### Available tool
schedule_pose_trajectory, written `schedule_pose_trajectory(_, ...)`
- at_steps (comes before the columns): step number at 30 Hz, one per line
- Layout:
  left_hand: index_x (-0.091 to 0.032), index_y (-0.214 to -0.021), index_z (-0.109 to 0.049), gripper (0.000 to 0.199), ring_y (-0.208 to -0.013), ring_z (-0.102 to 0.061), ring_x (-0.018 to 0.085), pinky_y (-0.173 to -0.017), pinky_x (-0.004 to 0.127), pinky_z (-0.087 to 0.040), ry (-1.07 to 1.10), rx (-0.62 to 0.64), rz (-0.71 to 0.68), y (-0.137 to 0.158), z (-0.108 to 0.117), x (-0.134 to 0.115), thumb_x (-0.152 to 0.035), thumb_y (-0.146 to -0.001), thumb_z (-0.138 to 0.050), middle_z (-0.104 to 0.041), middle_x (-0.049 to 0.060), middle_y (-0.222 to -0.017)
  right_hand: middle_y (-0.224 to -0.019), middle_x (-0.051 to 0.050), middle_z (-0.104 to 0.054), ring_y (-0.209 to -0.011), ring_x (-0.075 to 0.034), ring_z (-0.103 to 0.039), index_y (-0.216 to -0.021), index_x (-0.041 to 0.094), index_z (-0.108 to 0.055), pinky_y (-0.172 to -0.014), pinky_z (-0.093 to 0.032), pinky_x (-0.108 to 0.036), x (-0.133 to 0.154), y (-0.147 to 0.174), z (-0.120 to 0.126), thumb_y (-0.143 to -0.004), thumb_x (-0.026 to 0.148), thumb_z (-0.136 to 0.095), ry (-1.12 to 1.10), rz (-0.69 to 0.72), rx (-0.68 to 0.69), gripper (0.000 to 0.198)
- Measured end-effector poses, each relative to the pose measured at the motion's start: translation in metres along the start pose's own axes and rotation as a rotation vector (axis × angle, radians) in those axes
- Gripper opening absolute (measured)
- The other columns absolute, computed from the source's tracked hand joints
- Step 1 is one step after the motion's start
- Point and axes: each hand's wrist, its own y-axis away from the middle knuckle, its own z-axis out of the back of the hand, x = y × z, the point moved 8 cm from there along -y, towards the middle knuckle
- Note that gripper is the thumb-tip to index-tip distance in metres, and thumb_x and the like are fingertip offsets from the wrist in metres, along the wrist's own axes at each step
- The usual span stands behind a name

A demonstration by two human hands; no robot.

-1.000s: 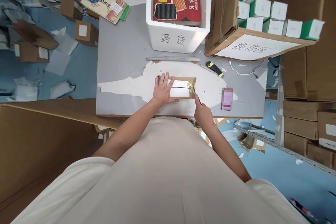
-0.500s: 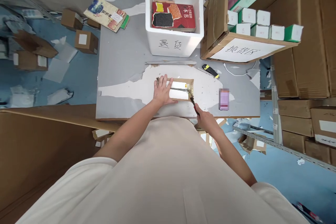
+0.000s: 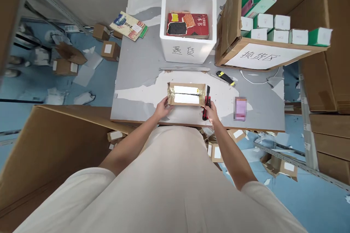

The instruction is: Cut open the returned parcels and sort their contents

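A small cardboard box (image 3: 186, 104) lies on the worktable, with a white label on its top split by a dark lengthwise seam. Clear tape, crumpled and shiny, shows at both its ends. My left hand (image 3: 163, 109) grips the near left corner of this box between thumb and fingers. In my right hand (image 3: 212, 112) is a red and black utility knife (image 3: 207, 98), its blade pointing away from me. That hand sits against the box's right end. Beyond it on the table rests a second, yellow and black utility knife (image 3: 225, 78).
A white foam box (image 3: 188, 49) holding a red book (image 3: 202, 25) stands at the back. Right of it, a large carton (image 3: 232, 56) contains several green and white boxes. A pink phone-like item (image 3: 240, 109) lies at right, books (image 3: 128, 25) at back left. An open carton (image 3: 68, 134) stands at lower left.
My left hand has slid off the box's top to its left corner. The red and black knife has come away from the tape and now stands upright in view beside the box's right end.
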Motion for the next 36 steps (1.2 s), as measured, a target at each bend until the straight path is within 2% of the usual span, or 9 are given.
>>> schedule_pose_trajectory(5,-0.016,-0.119,-0.066,0.054,-0.104,-0.067,0.024,-0.095,0.036,-0.052,0.018,-0.162,0.045,0.008,0.009,-0.011,-0.053,-0.081,-0.06,-0.072,0.009,-0.111,-0.087,0.003,-0.06,-0.064,-0.01,-0.054,-0.1,0.025,-0.047,-0.059,-0.047,-0.026,0.02,-0.01,0.005,-0.067,0.037,-0.059,-0.052,0.126,0.078,0.037)
schedule_pose_trajectory(8,-0.017,-0.109,-0.072,0.044,-0.101,-0.067,0.026,-0.094,0.039,-0.051,-0.075,-0.187,0.091,0.008,0.007,-0.011,-0.05,-0.085,-0.054,-0.074,0.007,-0.104,-0.074,0.006,-0.053,-0.06,-0.01,-0.049,-0.096,0.023,-0.048,-0.058,-0.045,-0.027,0.017,-0.015,0.005,-0.065,0.04,-0.061,0.058,0.086,0.14,0.038)
schedule_pose_trajectory(12,-0.016,-0.126,-0.062,0.055,-0.113,-0.062,0.024,-0.096,0.038,-0.05,-0.005,-0.119,0.118,0.018,0.001,0.005,-0.051,-0.085,-0.054,-0.067,0.01,-0.124,-0.086,0.001,-0.06,-0.066,-0.011,-0.051,-0.098,0.021,-0.049,-0.06,-0.046,-0.028,0.005,-0.009,0.009,-0.067,0.044,-0.065,0.038,0.085,0.134,0.042)
schedule_pose_trajectory(15,-0.014,-0.139,-0.048,0.087,-0.126,-0.054,0.029,-0.1,0.042,-0.048,-0.01,-0.004,0.096,0.032,-0.005,0.022,-0.05,-0.065,-0.075,-0.055,0.015,-0.139,-0.102,-0.004,-0.063,-0.069,-0.011,-0.052,-0.106,0.021,-0.049,-0.063,-0.047,-0.028,-0.011,0.005,0.017,-0.064,0.043,-0.072,0.059,0.108,0.109,0.053)
schedule_pose_trajectory(17,-0.014,-0.142,-0.045,0.102,-0.128,-0.052,0.032,-0.104,0.046,-0.045,-0.068,0.048,0.081,0.038,-0.011,0.033,-0.044,-0.053,-0.083,-0.055,0.017,-0.139,-0.092,0.0,-0.062,-0.066,-0.01,-0.049,-0.108,0.021,-0.05,-0.063,-0.046,-0.028,-0.025,0.013,0.019,-0.06,0.041,-0.077,0.104,0.085,0.106,0.059)
schedule_pose_trajectory(22,-0.014,-0.131,-0.056,0.076,-0.12,-0.059,0.027,-0.106,0.044,-0.044,0.091,-0.011,0.086,0.039,-0.023,0.044,-0.047,-0.065,-0.074,-0.064,0.012,-0.129,-0.07,0.007,-0.053,-0.062,-0.012,-0.049,-0.097,0.021,-0.05,-0.062,-0.046,-0.029,-0.04,0.02,0.016,-0.059,0.042,-0.075,0.219,0.046,0.048,0.05)
schedule_pose_trajectory(26,-0.013,-0.116,-0.067,0.06,-0.106,-0.067,0.026,-0.097,0.038,-0.051,0.11,-0.069,0.058,0.039,-0.01,0.02,-0.052,-0.071,-0.07,-0.072,0.011,-0.113,-0.074,0.005,-0.057,-0.06,-0.012,-0.05,-0.096,0.021,-0.051,-0.06,-0.046,-0.028,-0.011,0.012,0.017,-0.065,0.046,-0.069,0.186,0.118,0.005,0.043)
schedule_pose_trajectory(30,-0.014,-0.096,-0.074,0.052,-0.088,-0.069,0.025,-0.083,0.034,-0.053,-0.157,-0.195,0.07,0.032,0.014,-0.017,-0.06,-0.082,-0.054,-0.074,0.007,-0.083,-0.084,-0.001,-0.064,-0.069,-0.015,-0.055,-0.095,0.02,-0.054,-0.07,-0.047,-0.031,0.027,-0.006,0.017,-0.07,0.048,-0.066,0.292,0.227,-0.1,0.039)
schedule_pose_trajectory(36,-0.014,-0.123,-0.061,0.059,-0.126,-0.05,0.032,-0.105,0.046,-0.04,-0.47,-0.307,-0.182,0.025,-0.004,-0.059,-0.055,-0.08,-0.063,-0.059,0.018,-0.128,-0.083,-0.003,-0.064,-0.076,-0.02,-0.056,-0.103,0.018,-0.056,-0.08,-0.047,-0.037,0.055,-0.016,0.013,-0.078,0.045,-0.06,0.563,0.282,-0.158,0.037)
